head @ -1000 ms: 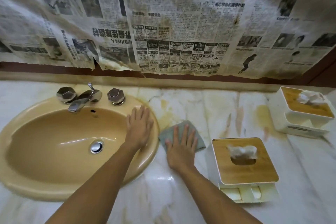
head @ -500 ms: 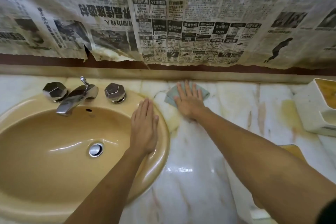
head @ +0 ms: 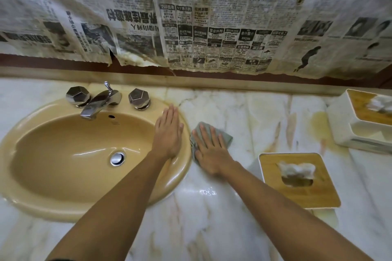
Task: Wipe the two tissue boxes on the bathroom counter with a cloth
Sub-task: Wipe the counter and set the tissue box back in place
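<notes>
My right hand (head: 209, 148) lies flat with straight fingers on a grey-green cloth (head: 224, 137), pressing it onto the marble counter (head: 244, 112) just right of the sink. My left hand (head: 168, 133) rests flat and open on the right rim of the tan sink (head: 42, 201). A white tissue box with a wooden lid (head: 316, 193) stands to the right of my right forearm, a tissue sticking out of its slot. The second tissue box (head: 343, 127), same style, sits at the far right near the wall, partly cut off by the frame.
A chrome faucet (head: 99, 101) with two faceted knobs stands behind the basin. Stained newspaper (head: 201, 27) covers the wall above a low backsplash ledge. Yellow stains mark the marble between the cloth and the far tissue box.
My right hand has slid the cloth from near the back wall toward me, beside the sink rim. The left hand stayed on the rim. Both tissue boxes are back in view.
</notes>
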Available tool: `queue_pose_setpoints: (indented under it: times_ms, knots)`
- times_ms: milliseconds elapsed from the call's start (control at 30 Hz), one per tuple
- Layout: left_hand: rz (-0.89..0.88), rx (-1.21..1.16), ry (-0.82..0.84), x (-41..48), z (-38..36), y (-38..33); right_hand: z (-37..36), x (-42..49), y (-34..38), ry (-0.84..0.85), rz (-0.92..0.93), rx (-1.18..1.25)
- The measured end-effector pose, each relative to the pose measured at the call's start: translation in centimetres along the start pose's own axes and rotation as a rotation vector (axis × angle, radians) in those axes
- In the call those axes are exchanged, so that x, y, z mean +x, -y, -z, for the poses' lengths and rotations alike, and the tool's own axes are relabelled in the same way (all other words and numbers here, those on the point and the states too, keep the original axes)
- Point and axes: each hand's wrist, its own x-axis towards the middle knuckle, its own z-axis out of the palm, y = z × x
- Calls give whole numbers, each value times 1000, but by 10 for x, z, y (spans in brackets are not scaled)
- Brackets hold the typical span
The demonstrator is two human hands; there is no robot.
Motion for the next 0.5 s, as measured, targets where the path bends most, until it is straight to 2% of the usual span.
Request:
queue_pose_setpoints:
  times_ms: [167,267,433,500]
  knots:
    - [53,19,190,8,18,-8,-14,-41,5,24,18,-31]
    - [43,-85,278,7,27,-15,-9,-54,3,75,26,-47]
    - [-27,-289,204,-28,29,-21,13,-55,0,211,68,-56]
    - [-36,-268,193,-44,30,-23,25,-55,-1,156,100,-84]
